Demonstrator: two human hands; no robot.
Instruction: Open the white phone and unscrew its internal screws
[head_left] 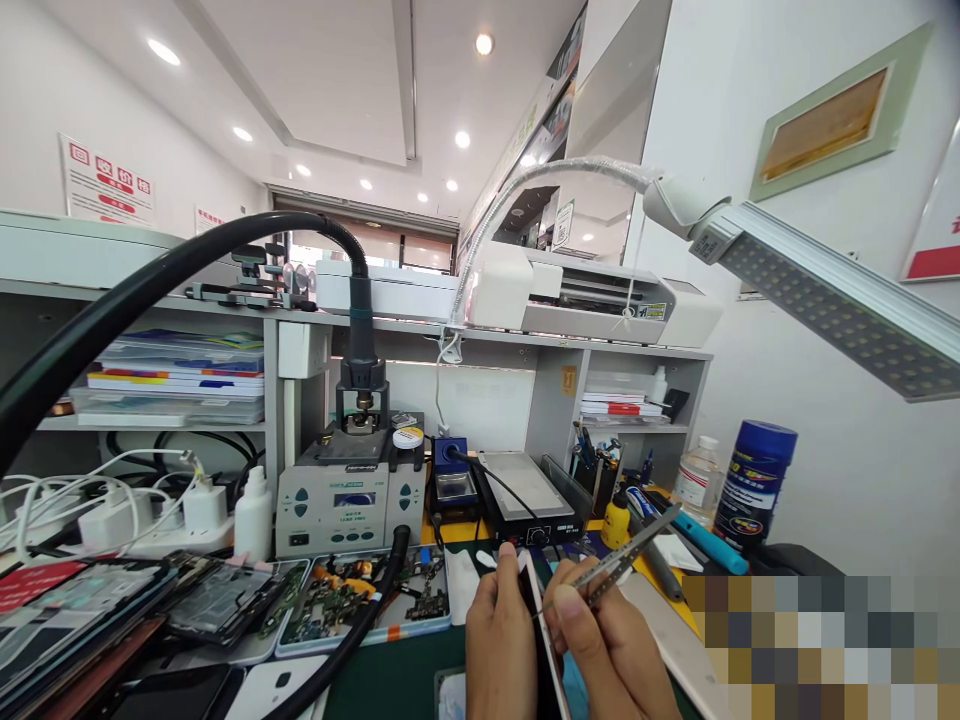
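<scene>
My left hand (499, 640) is closed round a thin phone (553, 650), held nearly edge-on, with a pale rim and a dark inner face. In my right hand (604, 640) is a pair of metal tweezers (630, 553). One end of the tweezers points up and to the right, beyond the fingers. The other end reaches the phone's dark side; whether it touches anything there I cannot tell. Below the hands lies a green mat (397, 675).
A tray of circuit boards and small parts (360, 600) lies left of my hands. A soldering station (352, 500), a heating plate (529, 495), a yellow bottle (616, 522) and a blue can (754, 485) stand behind. Stacked phones (82, 620) fill the left. A lamp (832, 290) hangs at right.
</scene>
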